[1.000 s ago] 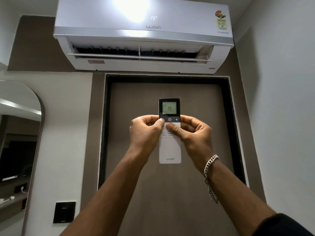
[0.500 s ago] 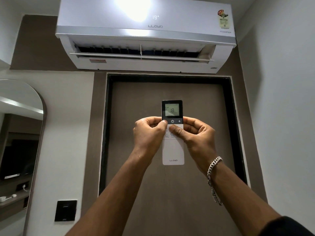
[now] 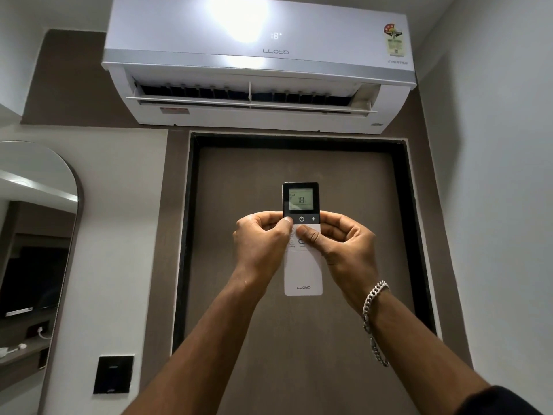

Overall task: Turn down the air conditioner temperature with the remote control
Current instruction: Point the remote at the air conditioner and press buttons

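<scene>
A white wall air conditioner [image 3: 329,40] hangs above a brown door, its flap open and its front display reading 18. I hold the slim white remote control [image 3: 302,274] upright in front of the door with both hands. Its dark top screen also reads 18. My left hand [image 3: 261,245] grips the remote's left edge, thumb resting on the dark button strip left of the power symbol. My right hand [image 3: 341,244] grips the right edge, thumb lying on the white buttons below the strip. A silver chain bracelet hangs on my right wrist.
The brown door [image 3: 299,339] sits in a black frame straight ahead. An arched mirror [image 3: 33,235] is on the left wall, a black switch plate [image 3: 113,374] below it. A plain white wall [image 3: 493,205] closes in on the right.
The remote's screen went from 19 to 18, then the air conditioner's display followed from 19 to 18. My hands and the remote kept their place; the view shifted slightly.
</scene>
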{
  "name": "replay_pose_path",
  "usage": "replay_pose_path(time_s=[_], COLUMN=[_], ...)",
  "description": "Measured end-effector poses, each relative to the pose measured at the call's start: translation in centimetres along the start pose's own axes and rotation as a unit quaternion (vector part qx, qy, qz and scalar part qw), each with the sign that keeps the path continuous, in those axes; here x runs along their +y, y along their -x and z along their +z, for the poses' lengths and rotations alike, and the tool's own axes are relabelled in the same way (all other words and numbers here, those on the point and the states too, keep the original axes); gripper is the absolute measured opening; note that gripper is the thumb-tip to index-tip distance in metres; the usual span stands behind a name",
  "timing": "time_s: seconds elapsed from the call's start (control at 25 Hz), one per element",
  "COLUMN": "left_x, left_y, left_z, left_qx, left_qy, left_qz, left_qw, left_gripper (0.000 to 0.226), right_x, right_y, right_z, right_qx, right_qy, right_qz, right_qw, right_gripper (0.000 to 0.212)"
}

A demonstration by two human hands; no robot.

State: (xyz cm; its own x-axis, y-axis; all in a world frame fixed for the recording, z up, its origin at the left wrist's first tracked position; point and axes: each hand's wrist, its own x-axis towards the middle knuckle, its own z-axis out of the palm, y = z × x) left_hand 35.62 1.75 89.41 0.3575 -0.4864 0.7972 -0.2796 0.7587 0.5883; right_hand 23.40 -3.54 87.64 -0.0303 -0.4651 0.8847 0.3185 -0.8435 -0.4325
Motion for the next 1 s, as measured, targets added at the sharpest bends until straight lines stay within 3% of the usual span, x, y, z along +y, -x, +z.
replay_pose_path(time_s=[0.56, 1.0], left_x=[0.47, 0.32], left_y=[0.32, 0.84], left_z=[-0.23, 0.49], left_qx=[-0.007, -0.005], left_qy=[-0.023, -0.009], left_qz=[0.016, 0.006], left_qw=[1.0, 1.0], left_gripper=[0.023, 0.018], right_x=[-0.13, -0.5], right_y=[0.22, 0.58], right_z=[0.01, -0.74], right_qx=[-0.004, -0.001], right_qy=[0.003, 0.018], right_qz=[0.002, 0.004], right_qw=[1.0, 1.0], right_gripper=[0.043, 0.049])
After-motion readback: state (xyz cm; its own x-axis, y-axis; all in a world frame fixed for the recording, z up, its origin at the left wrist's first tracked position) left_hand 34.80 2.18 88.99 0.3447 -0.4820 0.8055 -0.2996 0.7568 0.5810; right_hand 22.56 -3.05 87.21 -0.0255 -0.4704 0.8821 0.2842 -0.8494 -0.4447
